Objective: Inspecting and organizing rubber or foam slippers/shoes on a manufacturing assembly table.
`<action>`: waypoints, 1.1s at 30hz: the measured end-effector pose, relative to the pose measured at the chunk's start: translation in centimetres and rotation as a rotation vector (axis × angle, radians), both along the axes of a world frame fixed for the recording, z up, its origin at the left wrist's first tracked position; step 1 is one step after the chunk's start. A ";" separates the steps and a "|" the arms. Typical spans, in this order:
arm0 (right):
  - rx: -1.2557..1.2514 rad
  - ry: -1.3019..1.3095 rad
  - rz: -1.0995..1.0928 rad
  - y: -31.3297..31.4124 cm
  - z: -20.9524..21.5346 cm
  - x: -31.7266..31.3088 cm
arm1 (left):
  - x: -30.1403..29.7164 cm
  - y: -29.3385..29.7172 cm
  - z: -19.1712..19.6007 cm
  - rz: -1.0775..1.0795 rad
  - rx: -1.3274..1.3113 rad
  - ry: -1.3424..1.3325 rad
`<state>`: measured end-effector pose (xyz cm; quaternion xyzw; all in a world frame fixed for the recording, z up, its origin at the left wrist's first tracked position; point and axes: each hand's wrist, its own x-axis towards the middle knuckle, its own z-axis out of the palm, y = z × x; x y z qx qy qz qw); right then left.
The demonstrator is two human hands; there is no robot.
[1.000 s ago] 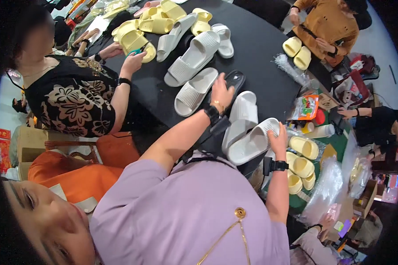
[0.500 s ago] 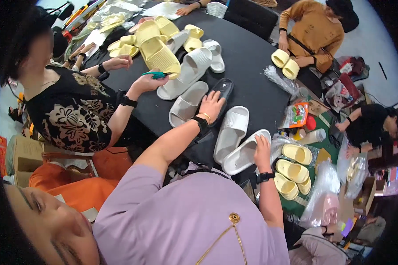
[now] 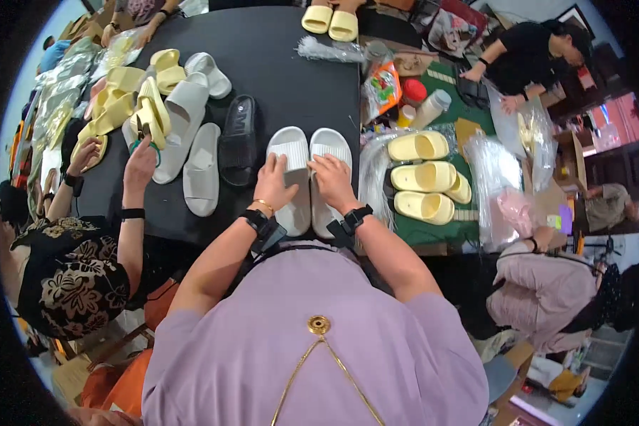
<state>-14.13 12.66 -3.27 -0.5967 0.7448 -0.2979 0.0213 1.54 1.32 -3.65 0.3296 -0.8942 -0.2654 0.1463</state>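
Round black table, matte top, crowded workroom; co-workers seated around. Far left: yellow slippers heaped, foam-like. Grey slipper and black sandal flat on table. Left hand palm down, fingers spread on left white slipper, ribbed strap. Right hand likewise on right white slipper; pair side by side, touching, near table edge. Right: yellow slides on green mat, clear plastic bags.
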 end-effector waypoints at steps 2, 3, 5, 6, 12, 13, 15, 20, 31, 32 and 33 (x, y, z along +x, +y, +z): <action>-0.044 -0.065 0.023 0.7 0.5 -0.5 | 0.3 0.1 0.6 -0.013 0.033 -0.001; -0.094 -0.125 0.062 1.0 0.5 -0.9 | 0.5 0.2 0.8 -0.016 0.053 -0.008; -0.137 -0.189 -0.067 2.2 0.0 -2.8 | 1.0 0.1 0.8 -0.004 0.049 0.016; -0.180 -0.249 -0.194 3.0 -0.3 -4.0 | 1.3 0.3 0.8 0.001 0.050 0.013; -0.039 -0.307 -0.526 4.5 -3.8 -11.3 | 1.8 1.2 1.7 0.020 -0.020 0.200; -0.026 -0.244 -0.536 4.1 -4.1 -11.9 | 1.8 1.4 1.8 0.011 -0.025 0.234; 0.009 -0.169 -0.582 3.0 -4.7 -12.6 | 1.9 1.7 2.1 0.007 -0.063 0.300; 0.342 -0.244 -0.686 0.8 -5.3 -13.0 | 3.0 1.7 1.6 0.028 -0.032 0.312; -0.220 -0.752 -0.406 -0.3 7.7 -13.9 | 2.9 1.7 2.0 -0.001 0.038 0.385; -0.256 -0.744 -0.384 0.0 9.5 -13.8 | 2.8 1.9 2.3 -0.003 0.110 0.348; -0.349 -0.778 -0.347 0.0 11.3 -13.5 | 2.8 2.1 2.4 0.016 0.168 0.347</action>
